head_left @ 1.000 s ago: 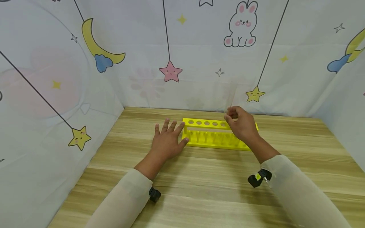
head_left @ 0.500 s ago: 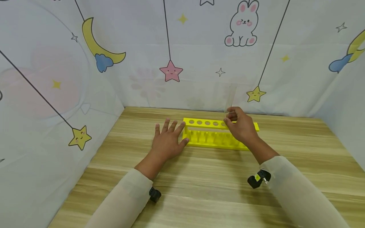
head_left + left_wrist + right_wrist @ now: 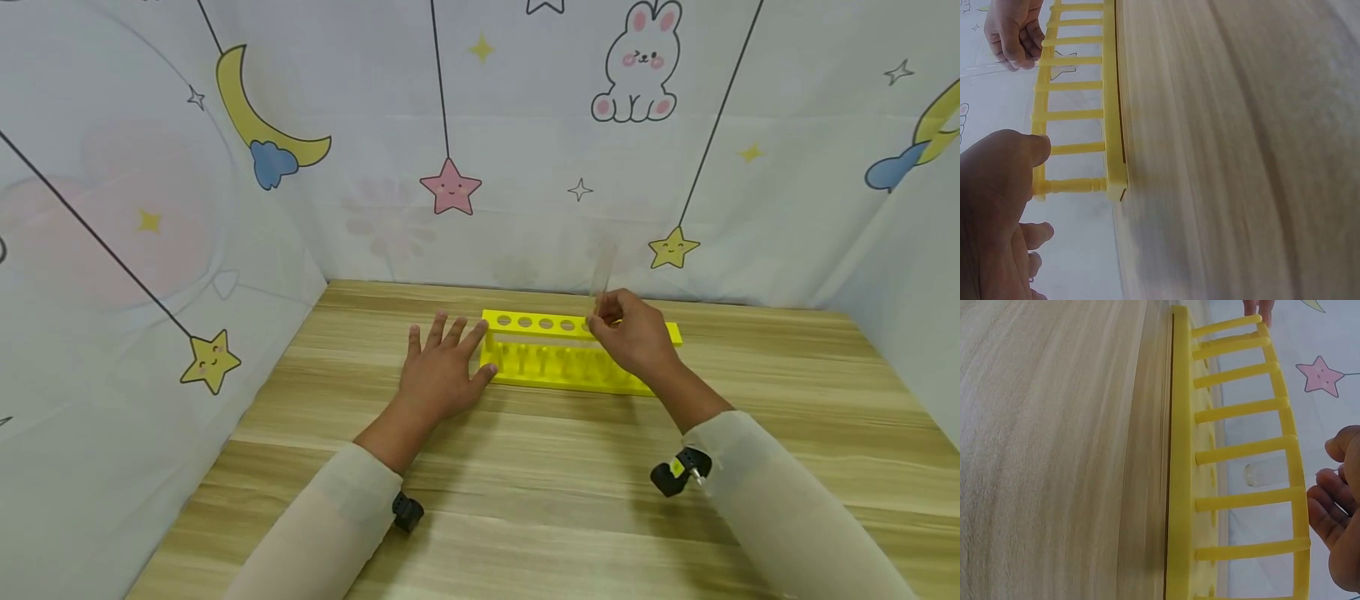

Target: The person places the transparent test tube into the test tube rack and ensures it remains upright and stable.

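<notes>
A yellow test tube rack (image 3: pixel 573 379) stands lengthwise on the table, with a row of holes along its top bar. My left hand (image 3: pixel 442 375), fingers spread, touches its left end; in the left wrist view the thumb (image 3: pixel 1038 150) lies against the upper bar. Over the right half of the rack, my right hand (image 3: pixel 636 332) pinches a clear test tube (image 3: pixel 603 271) between thumb and fingers. Most of the tube rises above the fingers, tilted slightly. In the right wrist view its rounded lower end (image 3: pixel 1259 474) shows below the top bar, above the base.
The wood-grain table (image 3: pixel 540 483) meets a white cloth backdrop (image 3: pixel 360 142) with printed stars, a moon and a rabbit right behind the rack. More white cloth (image 3: pixel 922 333) hangs at the sides. A small black camera (image 3: pixel 678 471) is strapped at each wrist.
The right hand and the test tube have moved down slightly toward the rack, so the tube's upper end stands lower. The left hand and the rack stay in place.
</notes>
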The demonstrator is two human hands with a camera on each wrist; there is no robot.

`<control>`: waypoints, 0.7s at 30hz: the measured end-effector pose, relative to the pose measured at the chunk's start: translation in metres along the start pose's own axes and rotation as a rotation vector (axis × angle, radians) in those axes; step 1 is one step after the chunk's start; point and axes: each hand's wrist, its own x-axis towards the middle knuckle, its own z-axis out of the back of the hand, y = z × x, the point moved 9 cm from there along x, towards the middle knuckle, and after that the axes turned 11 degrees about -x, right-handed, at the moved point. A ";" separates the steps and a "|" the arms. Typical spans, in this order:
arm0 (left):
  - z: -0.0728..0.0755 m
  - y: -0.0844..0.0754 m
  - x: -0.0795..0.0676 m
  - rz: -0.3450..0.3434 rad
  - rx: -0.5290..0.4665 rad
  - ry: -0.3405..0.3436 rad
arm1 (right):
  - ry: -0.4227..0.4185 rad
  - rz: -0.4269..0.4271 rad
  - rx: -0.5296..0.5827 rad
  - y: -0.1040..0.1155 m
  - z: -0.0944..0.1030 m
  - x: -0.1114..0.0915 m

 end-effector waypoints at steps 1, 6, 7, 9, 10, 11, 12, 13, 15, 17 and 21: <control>0.000 0.000 0.000 0.001 -0.001 0.000 | 0.002 0.003 -0.003 0.000 0.000 0.000; 0.001 -0.001 -0.001 0.002 0.003 0.002 | 0.004 0.016 -0.026 -0.002 -0.002 0.001; 0.001 -0.001 -0.001 0.005 0.004 0.005 | 0.007 0.018 -0.031 -0.002 -0.003 0.001; 0.001 -0.001 -0.001 0.006 0.004 0.007 | 0.015 0.019 -0.039 -0.002 -0.003 0.001; 0.001 -0.001 -0.001 0.008 0.005 0.008 | 0.020 0.017 -0.042 -0.001 -0.004 0.001; 0.001 -0.001 -0.001 0.010 0.005 0.010 | 0.025 0.014 -0.046 -0.002 -0.004 0.001; 0.001 -0.001 -0.001 0.011 0.005 0.011 | 0.028 0.014 -0.054 -0.001 -0.004 0.001; 0.001 -0.001 -0.001 0.013 0.005 0.013 | 0.030 0.009 -0.061 -0.001 -0.005 0.002; 0.001 -0.001 -0.001 0.012 0.006 0.013 | 0.026 -0.003 -0.080 -0.002 -0.005 0.002; 0.000 0.000 0.000 0.013 0.004 0.015 | 0.023 -0.012 -0.095 -0.003 -0.005 0.003; 0.000 0.000 -0.001 0.010 0.001 0.014 | 0.026 -0.020 -0.104 -0.004 -0.006 0.003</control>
